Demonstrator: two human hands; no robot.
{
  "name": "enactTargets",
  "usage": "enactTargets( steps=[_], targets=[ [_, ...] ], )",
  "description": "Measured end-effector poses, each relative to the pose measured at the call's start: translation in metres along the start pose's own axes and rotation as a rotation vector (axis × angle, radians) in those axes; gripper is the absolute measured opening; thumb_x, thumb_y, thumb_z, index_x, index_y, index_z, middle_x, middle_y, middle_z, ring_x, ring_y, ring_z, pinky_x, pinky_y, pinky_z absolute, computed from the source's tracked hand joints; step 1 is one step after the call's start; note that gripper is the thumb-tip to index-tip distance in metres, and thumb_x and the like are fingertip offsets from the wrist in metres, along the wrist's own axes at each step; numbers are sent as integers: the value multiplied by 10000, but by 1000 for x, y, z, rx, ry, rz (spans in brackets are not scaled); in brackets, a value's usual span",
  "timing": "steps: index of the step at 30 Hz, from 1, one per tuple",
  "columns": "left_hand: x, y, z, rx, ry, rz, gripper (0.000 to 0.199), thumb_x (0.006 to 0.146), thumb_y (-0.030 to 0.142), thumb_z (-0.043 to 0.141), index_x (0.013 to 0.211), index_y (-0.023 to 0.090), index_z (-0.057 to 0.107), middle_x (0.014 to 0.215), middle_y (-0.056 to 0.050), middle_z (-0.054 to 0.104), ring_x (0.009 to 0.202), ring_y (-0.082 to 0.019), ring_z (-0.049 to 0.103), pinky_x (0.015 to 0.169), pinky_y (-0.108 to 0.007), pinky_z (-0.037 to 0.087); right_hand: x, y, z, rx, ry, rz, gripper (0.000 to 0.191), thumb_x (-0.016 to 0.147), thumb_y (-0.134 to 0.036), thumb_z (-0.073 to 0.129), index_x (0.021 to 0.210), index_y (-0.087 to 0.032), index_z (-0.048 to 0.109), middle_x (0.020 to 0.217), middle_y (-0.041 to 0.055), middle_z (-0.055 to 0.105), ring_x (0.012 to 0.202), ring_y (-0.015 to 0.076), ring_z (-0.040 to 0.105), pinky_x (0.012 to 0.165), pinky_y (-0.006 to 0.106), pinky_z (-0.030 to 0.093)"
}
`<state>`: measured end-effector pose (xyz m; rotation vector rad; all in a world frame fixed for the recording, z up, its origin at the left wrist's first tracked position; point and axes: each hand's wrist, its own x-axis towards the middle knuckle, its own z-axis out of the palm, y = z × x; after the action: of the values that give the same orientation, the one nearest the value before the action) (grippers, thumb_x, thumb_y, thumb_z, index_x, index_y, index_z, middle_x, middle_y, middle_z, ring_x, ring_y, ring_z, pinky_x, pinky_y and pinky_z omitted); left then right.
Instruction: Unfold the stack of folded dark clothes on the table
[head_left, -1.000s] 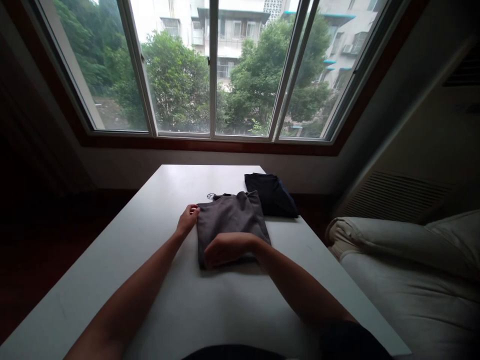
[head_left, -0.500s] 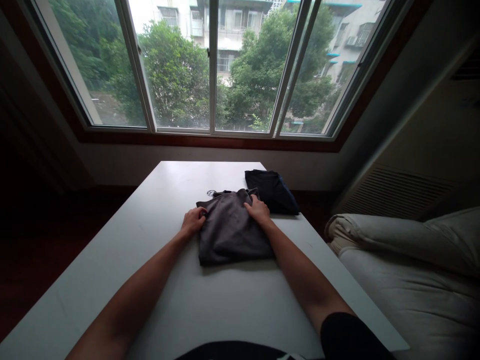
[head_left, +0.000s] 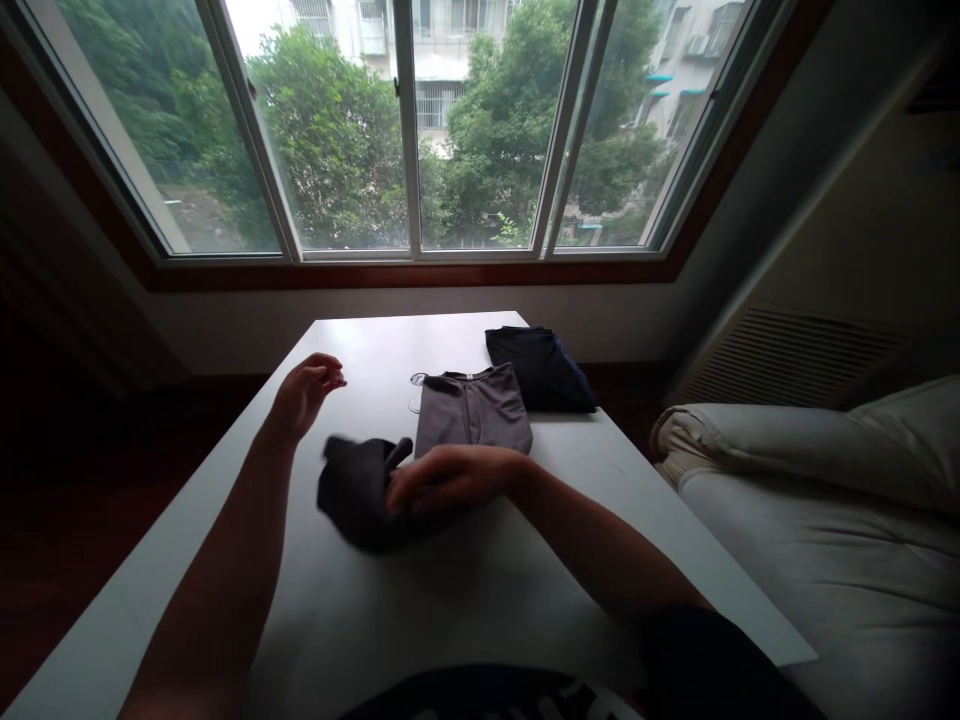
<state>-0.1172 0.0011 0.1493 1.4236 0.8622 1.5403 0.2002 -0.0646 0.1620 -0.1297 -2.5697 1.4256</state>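
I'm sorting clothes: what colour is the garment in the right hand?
The garment is dark grey, best seen in the head view.

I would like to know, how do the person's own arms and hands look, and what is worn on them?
The left hand and right hand show no gloves, and no watch or wristband is visible. A dark sleeve ends near the right elbow; no left sleeve is in view. The dark top bears pale markings.

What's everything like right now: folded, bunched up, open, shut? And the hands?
Grey garment: far part flat, near part bunched up.
Dark cloth: folded.
Right hand: gripping the grey garment.
Left hand: raised, fingers curled, seemingly empty.
Window: can't tell if open or shut.
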Motion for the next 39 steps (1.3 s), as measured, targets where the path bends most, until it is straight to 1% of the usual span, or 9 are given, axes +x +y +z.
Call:
enactTargets(
  steps=[2, 4, 9, 12, 19, 26, 32, 36, 39],
  targets=[
    [-3, 1, 5, 254, -64, -38, 221, 868, 349, 641, 982, 184, 732, 855, -40, 674, 858, -194, 639, 890, -356, 523, 3, -20, 7, 52, -254, -66, 462, 942, -504, 739, 1269, -177, 754, 1140, 89, 754, 1127, 198, 692, 918, 188, 508],
    [-7, -4, 18, 483, -210, -93, 310, 895, 424, 651, 1062, 182, 749, 971, -68, 726, 949, -231, 666, 913, -367, 522, 0, -19, 2, 11, -219, -42, 460, 967, -478, 714, 1313, -176, 731, 1130, 85, 754, 1055, 182, 706, 900, 202, 508],
    [-32, -41, 73, 844, -586, -83, 368, 950, 488, 595, 1158, 227, 749, 1209, -99, 733, 1158, -304, 647, 1001, -407, 508, -26, 59, -42, -495, 587, 474, 283, 1029, -401, 602, 1174, -229, 774, 1057, 77, 756, 948, 218, 687, 883, 301, 500],
    [-64, -74, 116, 1037, -626, -78, 463, 953, 508, 610, 1317, 236, 698, 1334, -142, 680, 1279, -344, 595, 1091, -447, 456, -51, 110, -68, -734, 855, 937, 528, 995, -545, 622, 1379, -185, 662, 1327, 202, 647, 1200, 349, 608, 987, 422, 471],
    [-133, -94, 187, 1081, -784, 17, 828, 929, 698, 591, 1630, 308, 385, 1681, -173, 335, 1563, -427, 248, 1231, -737, 71, -61, 160, -63, -770, 751, 1229, 875, 892, -852, 516, 1438, -171, 584, 1393, 272, 553, 1299, 422, 531, 1025, 495, 455],
    [-184, -57, 207, 906, -1078, 341, 923, 880, 740, 636, 1641, 296, 359, 1697, -183, 277, 1542, -452, 260, 1245, -696, 115, -44, 169, -50, -732, 646, 1119, 461, 907, -462, 661, 1266, -177, 621, 1150, 187, 696, 1081, 348, 668, 933, 434, 503],
    [-177, -53, 175, 1098, -1114, 352, 304, 900, 313, 681, 1198, 251, 671, 1319, -135, 596, 1217, -335, 534, 1066, -489, 428, -42, 167, -57, -42, 1118, 549, 422, 924, -545, 546, 1127, -180, 601, 1030, 85, 705, 951, 234, 667, 833, 329, 540],
    [-139, -58, 107, 1316, -929, 206, 207, 871, 135, 604, 1032, 245, 673, 1176, -107, 615, 1089, -302, 560, 963, -443, 440, -24, 164, -57, 255, 1071, 100, 603, 869, -569, 660, 1360, -235, 557, 1289, 82, 678, 1145, 209, 650, 962, 330, 537],
    [-109, -62, 37, 1370, -787, 102, 245, 839, 69, 531, 931, 248, 670, 1118, -88, 625, 1048, -281, 572, 952, -412, 452, -22, 171, -63, 125, 1027, 147, 466, 904, -483, 645, 1293, -226, 641, 1296, 79, 692, 1204, 205, 636, 1041, 343, 496]
  ],
)
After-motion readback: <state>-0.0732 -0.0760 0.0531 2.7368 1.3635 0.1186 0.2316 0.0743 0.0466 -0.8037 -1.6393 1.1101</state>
